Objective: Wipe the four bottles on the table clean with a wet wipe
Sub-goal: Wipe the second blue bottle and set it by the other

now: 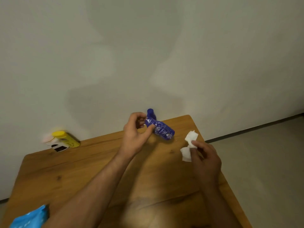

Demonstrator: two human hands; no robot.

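Head view. Grips a blue bottle (162, 130) with the left hand (136, 134), thumb and curled fingers closed round its neck end. Bottle tilted over, cap toward the wall (148, 46), base low over the far right part of the desk (82, 170); resting on the wood or just lifted, cannot tell. Pinches a crumpled white wipe (190, 139) in the right hand (205, 160), fingers curled about it, near the desk's right edge, just beside the blue bottle but not touching it.

Looks like a gap between strokes, or the moment ahead of the first one; no telling from its surface whether this one is clean. Shows three more bottles (69, 139) bunched at the far left corner against the wall, blurred: a yellow one, a pink-capped one, a white one with a dark label. Close together, well apart from both hands; wiped or untouched, cannot say. Has a blue pack (31, 218) of wipes lying at the near left corner.

Judged partway at best: one bottle in hand, up to three left to do.
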